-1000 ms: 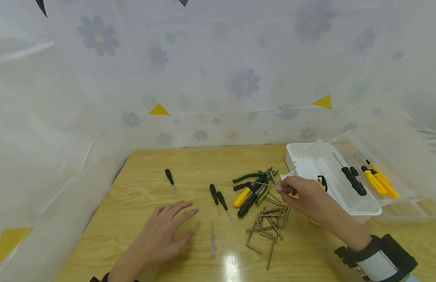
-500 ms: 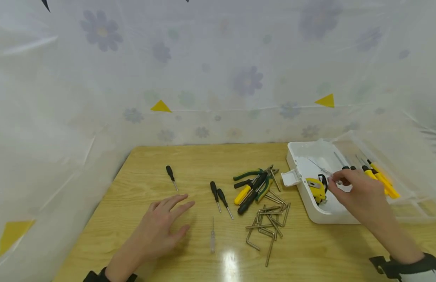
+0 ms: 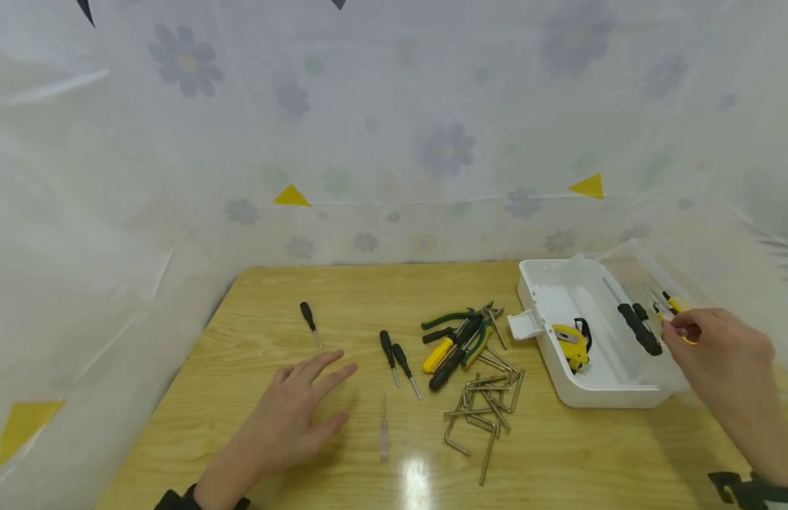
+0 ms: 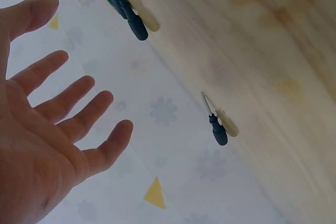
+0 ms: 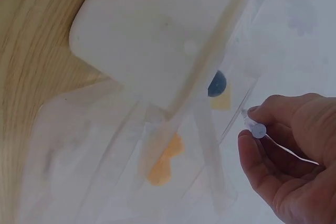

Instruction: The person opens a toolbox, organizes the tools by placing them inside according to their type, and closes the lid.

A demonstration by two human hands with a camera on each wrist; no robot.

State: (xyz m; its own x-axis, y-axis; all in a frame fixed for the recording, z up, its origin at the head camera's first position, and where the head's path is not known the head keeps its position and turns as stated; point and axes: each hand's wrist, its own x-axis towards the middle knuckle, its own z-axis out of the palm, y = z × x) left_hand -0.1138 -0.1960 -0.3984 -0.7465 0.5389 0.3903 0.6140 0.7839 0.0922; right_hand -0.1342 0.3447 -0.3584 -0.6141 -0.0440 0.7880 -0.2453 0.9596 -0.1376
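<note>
My right hand (image 3: 725,361) pinches a small screwdriver with a clear handle (image 5: 258,130) between thumb and fingers, above the translucent lid (image 3: 671,258) of the white toolbox (image 3: 614,397). Yellow-handled screwdrivers in the lid are partly hidden by this hand; a black-handled screwdriver (image 3: 639,329) lies beside it. My left hand (image 3: 285,418) hovers over the table with fingers spread and holds nothing. Nearest to it are a second clear-handled screwdriver (image 3: 384,439) and a pair of small black screwdrivers (image 3: 402,361). Another small black screwdriver (image 4: 218,129) lies farther back.
A yellow tape measure (image 3: 569,343) sits inside the toolbox, whose white latch (image 3: 524,324) sticks out leftward. Green-handled pliers (image 3: 448,318) and more screwdrivers lie heaped mid-table. In front of them spreads a pile of hex keys (image 3: 490,393). A plastic sheet (image 3: 394,127) hangs behind.
The right hand has carried the clear-handled screwdriver rightward from beside the tool heap, across the toolbox, to its lid. The left hand has barely moved.
</note>
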